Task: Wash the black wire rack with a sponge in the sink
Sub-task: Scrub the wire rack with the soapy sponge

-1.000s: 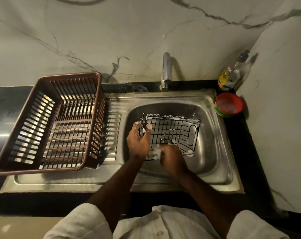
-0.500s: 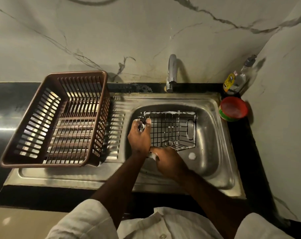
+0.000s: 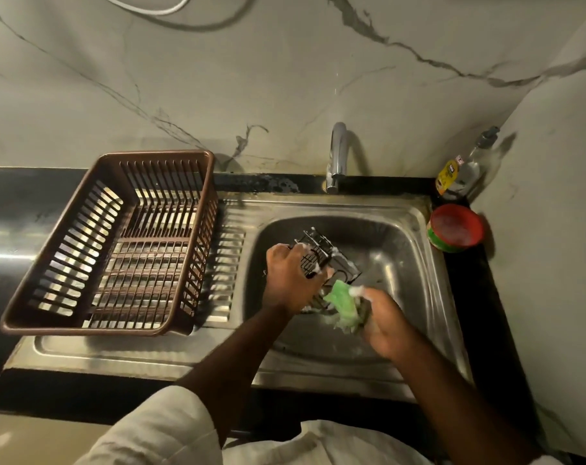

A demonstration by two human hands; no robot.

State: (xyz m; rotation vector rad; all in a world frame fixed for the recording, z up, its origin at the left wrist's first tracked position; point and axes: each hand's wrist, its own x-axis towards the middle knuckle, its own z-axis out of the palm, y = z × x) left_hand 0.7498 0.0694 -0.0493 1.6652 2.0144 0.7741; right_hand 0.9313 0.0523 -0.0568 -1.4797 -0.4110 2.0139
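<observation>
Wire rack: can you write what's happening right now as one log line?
step: scrubbing | left hand: grips wire rack, tilted in sink | right hand: holds green sponge at rack's lower edge

The light is dim and warm and comes from the upper left: the curved chrome tap (image 3: 337, 152) and the clear plastic soap bottle (image 3: 466, 169) throw soft shadows rightward on the white veined marble wall (image 3: 284, 78), and the brown slatted plastic basket (image 3: 117, 243) casts bright stripes on the draining board of the stainless steel sink (image 3: 117, 349). A streak of glare lies on the glossy black countertop (image 3: 6, 256) at the left. Motion blur smears the left hand (image 3: 291, 280), the black wire rack (image 3: 328, 255) it grips and the green sponge (image 3: 343, 305), and the wide lens bows the counter edge and walls toward the corners.
</observation>
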